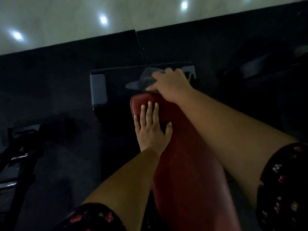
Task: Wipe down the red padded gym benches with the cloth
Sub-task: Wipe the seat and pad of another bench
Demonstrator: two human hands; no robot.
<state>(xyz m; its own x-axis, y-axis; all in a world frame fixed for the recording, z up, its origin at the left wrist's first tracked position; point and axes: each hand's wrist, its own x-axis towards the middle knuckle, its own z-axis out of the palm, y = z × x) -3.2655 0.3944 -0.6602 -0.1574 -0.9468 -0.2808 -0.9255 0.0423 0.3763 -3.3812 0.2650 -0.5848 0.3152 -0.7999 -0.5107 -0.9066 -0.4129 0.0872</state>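
A long red padded bench (pixel 188 172) runs from the bottom of the view up to the middle. My left hand (pixel 151 124) lies flat on its far end, fingers straight and spread. Beyond that end my right hand (pixel 170 84) grips a grey cloth (pixel 146 79) at the far edge of the pad. Part of the cloth hangs past the pad, over the dark bench base.
The bench's black base bar with grey end caps (pixel 98 89) lies across the far end. Dark rubber mats (pixel 66 72) cover the floor, with pale tile (pixel 83 14) beyond. Black gym equipment (pixel 20 147) stands at the left and another dark frame (pixel 260 69) at the right.
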